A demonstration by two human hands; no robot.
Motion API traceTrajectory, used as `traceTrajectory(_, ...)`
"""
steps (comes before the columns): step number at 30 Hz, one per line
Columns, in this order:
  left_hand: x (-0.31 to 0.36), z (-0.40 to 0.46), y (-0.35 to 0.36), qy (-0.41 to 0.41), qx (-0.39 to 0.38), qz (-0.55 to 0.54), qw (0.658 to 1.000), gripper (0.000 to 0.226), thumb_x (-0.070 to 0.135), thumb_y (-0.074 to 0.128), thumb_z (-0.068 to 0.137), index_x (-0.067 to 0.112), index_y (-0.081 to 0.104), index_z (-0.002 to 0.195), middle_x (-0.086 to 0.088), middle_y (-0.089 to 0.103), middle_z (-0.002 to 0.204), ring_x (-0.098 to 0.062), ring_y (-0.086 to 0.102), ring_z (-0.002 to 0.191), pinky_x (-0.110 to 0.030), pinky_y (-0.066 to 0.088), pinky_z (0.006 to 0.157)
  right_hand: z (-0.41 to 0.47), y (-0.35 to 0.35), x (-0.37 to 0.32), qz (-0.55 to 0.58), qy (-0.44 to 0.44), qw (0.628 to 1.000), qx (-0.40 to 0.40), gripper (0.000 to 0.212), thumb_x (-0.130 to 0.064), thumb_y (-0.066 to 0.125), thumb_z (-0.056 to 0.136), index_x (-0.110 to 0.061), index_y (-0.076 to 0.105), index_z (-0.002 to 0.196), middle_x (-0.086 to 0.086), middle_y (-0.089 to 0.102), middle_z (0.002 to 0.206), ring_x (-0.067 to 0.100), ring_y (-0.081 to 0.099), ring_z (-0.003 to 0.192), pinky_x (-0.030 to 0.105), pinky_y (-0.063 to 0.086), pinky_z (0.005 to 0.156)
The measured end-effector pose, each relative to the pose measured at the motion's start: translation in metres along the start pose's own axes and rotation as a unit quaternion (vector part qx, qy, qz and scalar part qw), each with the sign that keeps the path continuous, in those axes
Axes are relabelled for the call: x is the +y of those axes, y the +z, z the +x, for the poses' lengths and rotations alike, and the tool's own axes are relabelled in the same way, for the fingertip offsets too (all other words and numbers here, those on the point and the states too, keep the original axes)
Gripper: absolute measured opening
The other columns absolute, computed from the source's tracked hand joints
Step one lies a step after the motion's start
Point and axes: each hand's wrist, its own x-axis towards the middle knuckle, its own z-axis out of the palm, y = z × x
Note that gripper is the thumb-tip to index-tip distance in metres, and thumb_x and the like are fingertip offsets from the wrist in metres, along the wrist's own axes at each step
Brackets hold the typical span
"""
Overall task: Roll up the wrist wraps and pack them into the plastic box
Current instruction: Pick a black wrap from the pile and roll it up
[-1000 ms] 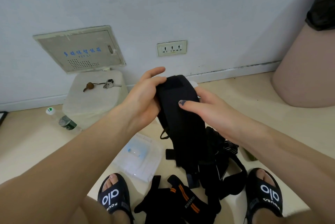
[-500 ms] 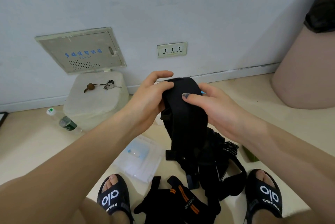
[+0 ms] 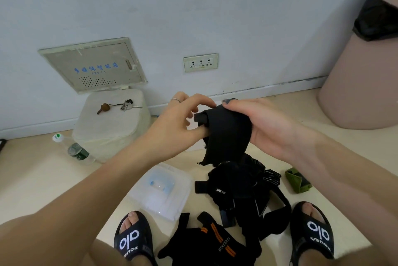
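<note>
Mid-frame, soft, light, floppy black wrist wrap [image 3: 226, 134] half rolled, held round by right hand [image 3: 265, 127], pinched at stiff end tab by left hand [image 3: 178, 123]: best grip there, squeezing roll tight.

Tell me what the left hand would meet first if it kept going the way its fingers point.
The left hand points right, at the black wrist wrap held by the right hand. Its fingertips seem to be at the wrap's Velcro end already, though depth is unclear.
</note>
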Motion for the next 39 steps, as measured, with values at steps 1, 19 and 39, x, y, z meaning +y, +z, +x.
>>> traceTrajectory(1,-0.001,0.000,0.001,0.027,0.010,-0.003,1.000,0.037,0.015,0.070,0.089,0.034,0.065,0.120,0.002,0.050,0.112,-0.008,0.054,0.105,-0.023,0.048,0.093,0.000,0.001,0.000,0.003,0.002,1.000,-0.009,0.029,-0.023,0.062,0.101,0.001,0.073,0.114,0.013,0.070,0.101,0.025,0.069,0.096,0.051,0.051,0.102)
traceTrajectory(19,0.009,0.014,-0.001,-0.068,0.096,-0.302,0.946,0.003,0.007,0.062,0.100,0.010,0.064,0.100,-0.002,0.075,0.085,-0.014,0.074,0.085,-0.030,0.061,0.082,-0.002,0.000,-0.005,-0.090,-0.111,0.987,0.078,0.015,-0.019,0.070,0.095,-0.005,0.068,0.101,0.014,0.077,0.105,0.032,0.073,0.104,0.057,0.052,0.104)
traceTrajectory(39,0.020,0.019,-0.020,0.020,0.210,-0.338,0.917,0.014,0.016,0.067,0.099,0.015,0.054,0.103,-0.017,0.059,0.087,-0.026,0.053,0.080,-0.047,0.046,0.074,0.001,0.021,-0.024,-0.045,-0.231,0.971,0.049,0.009,-0.018,0.068,0.098,-0.011,0.068,0.092,0.000,0.073,0.090,0.009,0.070,0.086,0.027,0.054,0.086)
